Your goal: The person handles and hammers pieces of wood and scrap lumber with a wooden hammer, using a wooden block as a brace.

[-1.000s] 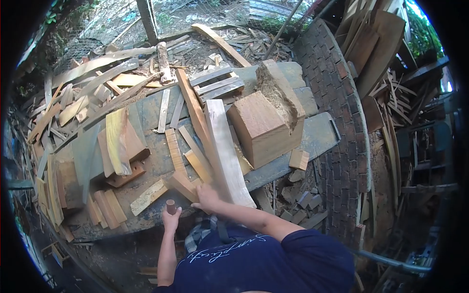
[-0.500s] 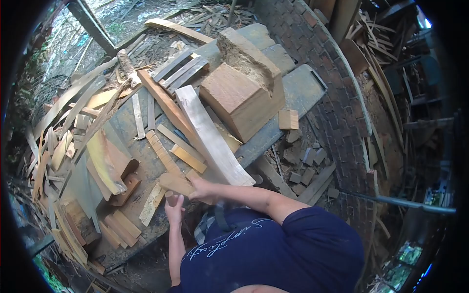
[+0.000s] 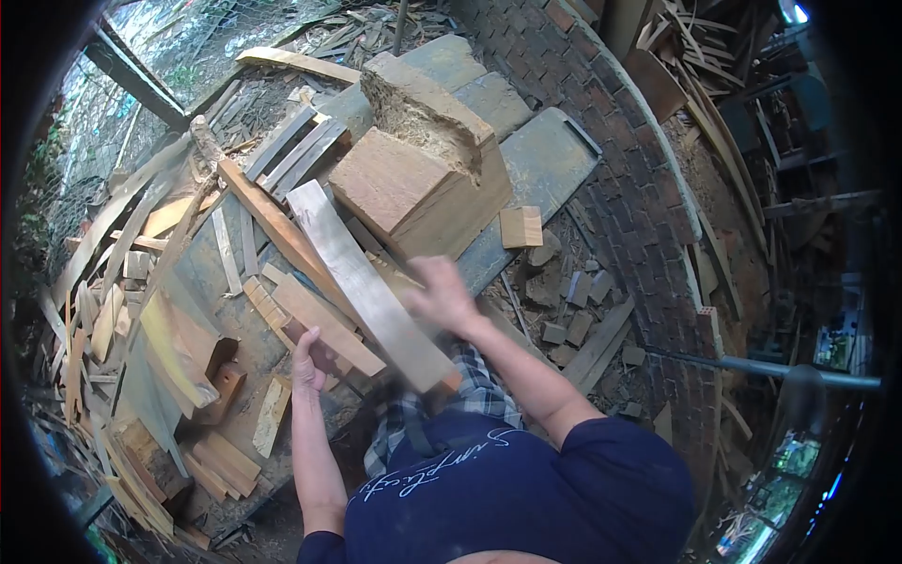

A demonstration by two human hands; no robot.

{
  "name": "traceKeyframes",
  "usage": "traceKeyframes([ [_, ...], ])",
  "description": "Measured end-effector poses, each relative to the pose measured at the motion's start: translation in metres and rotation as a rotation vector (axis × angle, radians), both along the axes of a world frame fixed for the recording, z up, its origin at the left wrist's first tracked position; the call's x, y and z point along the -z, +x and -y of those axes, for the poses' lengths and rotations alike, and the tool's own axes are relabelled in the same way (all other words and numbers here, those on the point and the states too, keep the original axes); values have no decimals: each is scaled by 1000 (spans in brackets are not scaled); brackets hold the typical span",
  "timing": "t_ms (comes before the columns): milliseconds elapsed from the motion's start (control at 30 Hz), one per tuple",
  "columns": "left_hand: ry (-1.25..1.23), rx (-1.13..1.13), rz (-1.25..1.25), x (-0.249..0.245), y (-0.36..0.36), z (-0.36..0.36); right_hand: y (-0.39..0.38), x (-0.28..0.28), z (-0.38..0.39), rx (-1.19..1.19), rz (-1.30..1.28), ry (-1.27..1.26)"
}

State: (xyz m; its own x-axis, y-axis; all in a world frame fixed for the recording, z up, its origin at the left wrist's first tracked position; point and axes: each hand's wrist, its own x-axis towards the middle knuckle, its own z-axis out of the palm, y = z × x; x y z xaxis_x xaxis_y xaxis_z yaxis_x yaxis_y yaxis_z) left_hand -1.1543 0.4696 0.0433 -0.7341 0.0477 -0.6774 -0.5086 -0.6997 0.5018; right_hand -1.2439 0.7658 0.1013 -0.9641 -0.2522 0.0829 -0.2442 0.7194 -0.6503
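At lower centre, left hand (image 3: 308,362) wraps a handle (image 3: 325,358); blurred right hand (image 3: 440,296), grip unclear, nears the overhanging plank (image 3: 362,282), which could tip off the bench (image 3: 543,162).

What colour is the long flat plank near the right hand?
Pale weathered grey: the long flat wooden plank shows best in the head view.

bench: grey slab top (image 3: 543,167), running from near left to far right
far right: big wood block (image 3: 404,193)
middle: long pale plank (image 3: 362,282), reddish strip (image 3: 272,221) just left
far: grey slats (image 3: 296,146)
near left: short offcuts (image 3: 225,461)
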Motion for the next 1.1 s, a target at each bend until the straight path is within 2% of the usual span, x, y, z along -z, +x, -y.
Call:
traceKeyframes([
  [67, -73, -33, 13, 2, -14, -11, -23, -1, -64, 410, 218, 431],
  [133, -274, 11, 55, 3, -18, -23, -31, 59, -134, 641, 221, 554],
  [167, -410, -24, 54, -1, -27, -35, -45, 66, -157, 619, 309, 572],
  [200, -417, -47, 57, 1, -34, -40, -59, 66, -172, 593, 401, 591],
  [267, -598, 52, 113, 1, -41, -44, -79, 79, -207, 524, 411, 579],
  [300, -693, 73, 183, -14, -52, -53, -105, 102, -236, 413, 390, 486],
  [333, -709, 59, 188, -16, -55, -54, -114, 115, -254, 331, 380, 405],
  [400, -777, 169, 263, -17, -69, -55, -150, 111, -267, 395, 323, 366],
  [600, -887, 158, 273, -30, -80, -75, -235, 82, -303, 253, 474, 494],
  [633, -891, 139, 276, -29, -79, -75, -250, 95, -315, 237, 465, 491],
  [667, -912, 148, 290, -23, -78, -75, -267, 120, -330, 321, 288, 561],
  [700, -934, 155, 302, -21, -80, -75, -283, 117, -322, 406, 104, 622],
  [733, -939, 135, 303, -19, -81, -74, -298, 114, -313, 356, -51, 493],
  [833, -1017, 129, 270, -4, -81, -76, -324, 32, -203, 180, -390, 129],
  [867, -1012, 118, 282, -6, -82, -79, -326, 12, -160, 70, -401, 46],
  [933, -1178, 227, 410, -16, -97, -97, -324, -17, -82, -229, -258, -70],
  [1000, -1187, 320, 512, -44, -113, -114, -337, 6, -18, -420, -144, -40],
  [1033, -1269, 367, 515, -32, -114, -115, -347, 25, 3, -448, -126, -38],
  [1100, -1365, 437, 551, -23, -119, -123, -362, 61, 44, -596, 101, 99],
])
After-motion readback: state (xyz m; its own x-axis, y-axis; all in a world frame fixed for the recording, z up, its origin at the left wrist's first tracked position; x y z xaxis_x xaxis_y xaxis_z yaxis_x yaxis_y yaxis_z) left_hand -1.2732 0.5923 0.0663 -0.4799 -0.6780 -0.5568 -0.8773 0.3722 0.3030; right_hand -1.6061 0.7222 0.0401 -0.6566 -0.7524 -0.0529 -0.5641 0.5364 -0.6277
